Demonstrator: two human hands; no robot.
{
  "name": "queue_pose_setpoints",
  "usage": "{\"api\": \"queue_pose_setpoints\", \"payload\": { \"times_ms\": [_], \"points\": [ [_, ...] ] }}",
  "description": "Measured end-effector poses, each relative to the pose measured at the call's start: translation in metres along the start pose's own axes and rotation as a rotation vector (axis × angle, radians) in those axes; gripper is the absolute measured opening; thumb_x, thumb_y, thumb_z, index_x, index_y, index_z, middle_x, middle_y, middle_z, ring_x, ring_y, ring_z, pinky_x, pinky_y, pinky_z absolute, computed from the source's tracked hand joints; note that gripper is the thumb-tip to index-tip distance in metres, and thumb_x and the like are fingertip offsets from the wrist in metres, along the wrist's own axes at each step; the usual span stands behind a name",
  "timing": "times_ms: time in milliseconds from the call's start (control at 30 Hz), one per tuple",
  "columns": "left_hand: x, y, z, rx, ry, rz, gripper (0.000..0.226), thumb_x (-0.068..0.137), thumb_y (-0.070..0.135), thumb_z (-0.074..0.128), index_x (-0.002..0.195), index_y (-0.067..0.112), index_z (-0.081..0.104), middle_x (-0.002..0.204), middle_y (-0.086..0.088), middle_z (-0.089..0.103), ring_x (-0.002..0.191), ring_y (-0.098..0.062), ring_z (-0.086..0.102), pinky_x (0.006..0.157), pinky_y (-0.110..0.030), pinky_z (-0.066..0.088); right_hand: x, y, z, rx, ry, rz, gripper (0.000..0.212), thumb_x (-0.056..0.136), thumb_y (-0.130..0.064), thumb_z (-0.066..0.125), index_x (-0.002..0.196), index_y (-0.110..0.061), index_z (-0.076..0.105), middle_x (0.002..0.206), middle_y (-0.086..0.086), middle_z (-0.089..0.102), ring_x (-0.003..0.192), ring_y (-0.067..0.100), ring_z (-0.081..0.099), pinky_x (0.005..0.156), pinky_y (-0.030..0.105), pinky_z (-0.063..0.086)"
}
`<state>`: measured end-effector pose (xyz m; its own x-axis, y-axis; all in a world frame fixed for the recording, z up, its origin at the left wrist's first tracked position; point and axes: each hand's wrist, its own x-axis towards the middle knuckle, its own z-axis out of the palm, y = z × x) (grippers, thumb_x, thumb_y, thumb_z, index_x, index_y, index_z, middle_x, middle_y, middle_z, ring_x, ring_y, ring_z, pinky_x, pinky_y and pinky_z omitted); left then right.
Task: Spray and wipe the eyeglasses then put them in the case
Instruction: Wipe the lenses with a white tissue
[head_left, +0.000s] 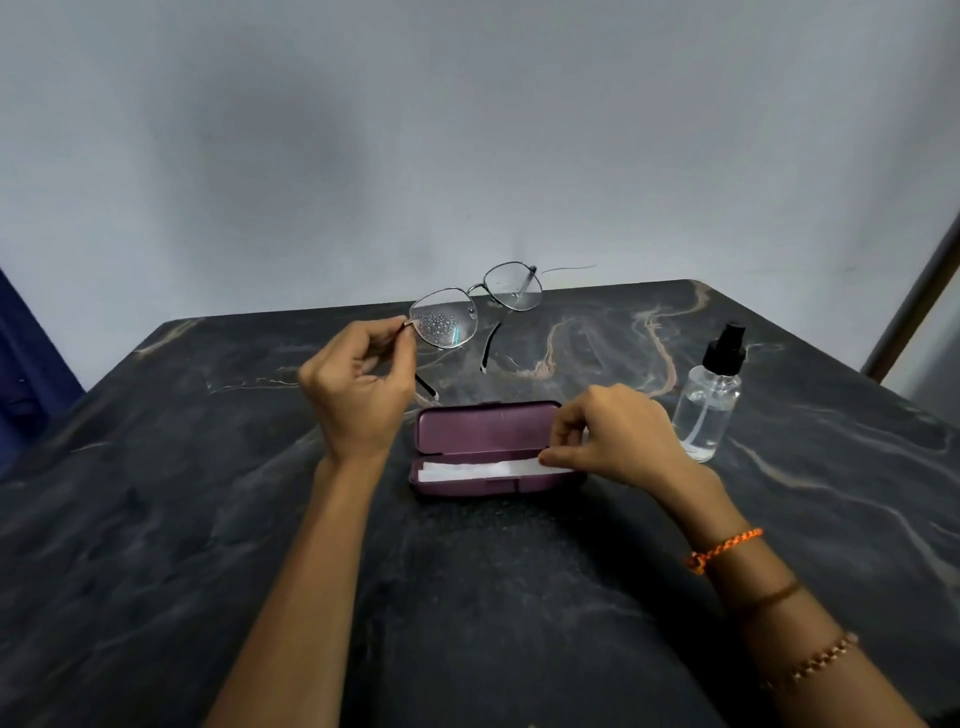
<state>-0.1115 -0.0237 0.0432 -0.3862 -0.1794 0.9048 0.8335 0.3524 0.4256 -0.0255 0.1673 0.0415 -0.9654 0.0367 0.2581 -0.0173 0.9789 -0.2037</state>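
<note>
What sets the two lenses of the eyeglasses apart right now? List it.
The left lens is thickly beaded with droplets; the right lens shows only a few streaks. The left lens sits beside the left hand, which pinches the frame at its hinge; the right lens hangs free, farther off. Both are clear, rounded and rimmed in thin metal on the same eyeglasses.

This looks like a plain room in a home, though nothing settles it. A dark marble-patterned table (519, 597) with pale brown veins toward its far right corner stands pushed against a bare, unevenly painted grey-white wall (467, 130). A dark frame edge (914, 306) slants at the far right, perhaps of a door or window, and a blue surface (26, 353) shows past the table's left edge.
</note>
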Motion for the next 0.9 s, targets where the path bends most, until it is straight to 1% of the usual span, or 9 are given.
{"api": "queue_pose_setpoints", "payload": {
  "times_ms": [100, 233, 367, 467, 633, 700, 767, 833, 900],
  "points": [
    [0.002, 0.000, -0.001, 0.013, 0.024, -0.004, 0.006, 0.072, -0.004, 0.069, 0.076, -0.008, 0.069, 0.068, -0.017, 0.069, 0.061, -0.003, 0.057, 0.063, 0.000, 0.045, 0.001, 0.001, 0.003, -0.064, -0.059, 0.032, 0.023, 0.069, -0.047, 0.071, 0.074, -0.024, 0.071, 0.078, -0.003, 0.072, 0.078, 0.017, 0.064, 0.055, 0.023, 0.034],
    [0.006, 0.000, -0.002, -0.005, 0.058, -0.044, 0.009, 0.073, -0.001, 0.067, 0.077, -0.009, 0.069, 0.070, -0.013, 0.068, 0.059, -0.009, 0.060, 0.061, -0.002, 0.046, 0.002, 0.000, 0.007, -0.086, -0.109, 0.064, 0.026, 0.071, -0.047, 0.070, 0.079, -0.022, 0.072, 0.085, 0.000, 0.073, 0.082, 0.020, 0.065, 0.061, 0.028, 0.042],
    [0.006, -0.002, -0.003, 0.030, 0.056, -0.033, 0.008, 0.072, -0.004, 0.069, 0.077, -0.010, 0.068, 0.070, -0.017, 0.069, 0.059, -0.013, 0.060, 0.061, 0.000, 0.045, 0.001, -0.002, 0.010, -0.094, -0.119, 0.072, 0.024, 0.073, -0.043, 0.070, 0.082, -0.020, 0.071, 0.087, 0.002, 0.072, 0.084, 0.022, 0.065, 0.061, 0.028, 0.040],
    [0.006, -0.001, -0.004, 0.056, 0.035, -0.001, 0.006, 0.071, -0.006, 0.070, 0.076, -0.010, 0.068, 0.068, -0.019, 0.069, 0.060, -0.014, 0.060, 0.061, 0.000, 0.045, 0.002, -0.006, 0.012, -0.070, -0.130, 0.063, 0.017, 0.074, -0.036, 0.070, 0.079, -0.020, 0.070, 0.087, 0.003, 0.072, 0.085, 0.023, 0.064, 0.062, 0.028, 0.038],
    [0.002, 0.004, 0.000, 0.072, 0.015, 0.007, 0.006, 0.070, -0.006, 0.071, 0.074, -0.010, 0.068, 0.066, -0.019, 0.069, 0.059, -0.013, 0.060, 0.060, 0.000, 0.044, -0.003, -0.004, 0.013, -0.046, -0.116, -0.021, 0.014, 0.080, -0.031, 0.060, 0.077, -0.019, 0.067, 0.084, 0.002, 0.070, 0.084, 0.024, 0.062, 0.063, 0.028, 0.038],
    [0.000, 0.004, 0.001, 0.076, 0.005, 0.027, 0.006, 0.069, -0.007, 0.071, 0.074, -0.009, 0.068, 0.065, -0.019, 0.069, 0.059, -0.013, 0.060, 0.060, -0.001, 0.044, -0.004, -0.001, 0.010, 0.052, -0.061, -0.040, 0.013, 0.080, -0.030, 0.058, 0.074, -0.020, 0.064, 0.076, -0.003, 0.064, 0.079, 0.021, 0.060, 0.062, 0.027, 0.036],
    [-0.001, 0.005, 0.002, 0.087, 0.000, 0.046, 0.006, 0.069, -0.008, 0.072, 0.073, -0.009, 0.068, 0.064, -0.019, 0.069, 0.058, -0.013, 0.059, 0.061, -0.001, 0.044, -0.003, 0.001, 0.008, 0.237, 0.006, -0.028, 0.012, 0.079, -0.025, 0.059, 0.067, -0.022, 0.058, 0.065, -0.008, 0.055, 0.069, 0.017, 0.053, 0.061, 0.028, 0.035],
    [-0.001, 0.007, 0.002, 0.091, 0.006, 0.054, 0.006, 0.068, -0.008, 0.072, 0.073, -0.009, 0.068, 0.063, -0.019, 0.068, 0.057, -0.013, 0.059, 0.061, 0.001, 0.044, -0.002, 0.002, 0.007, 0.452, 0.026, -0.005, 0.024, 0.080, -0.019, 0.059, 0.058, -0.023, 0.048, 0.057, -0.009, 0.047, 0.060, 0.011, 0.045, 0.060, 0.029, 0.034],
    [0.000, 0.008, 0.001, 0.084, 0.016, 0.050, 0.005, 0.069, -0.007, 0.071, 0.073, -0.009, 0.068, 0.064, -0.020, 0.068, 0.057, -0.013, 0.059, 0.061, 0.001, 0.044, -0.003, 0.000, 0.008, 0.720, 0.024, 0.060, 0.030, 0.083, -0.014, 0.055, 0.056, -0.021, 0.044, 0.057, -0.006, 0.043, 0.057, 0.007, 0.040, 0.058, 0.026, 0.033]
  ]
}}
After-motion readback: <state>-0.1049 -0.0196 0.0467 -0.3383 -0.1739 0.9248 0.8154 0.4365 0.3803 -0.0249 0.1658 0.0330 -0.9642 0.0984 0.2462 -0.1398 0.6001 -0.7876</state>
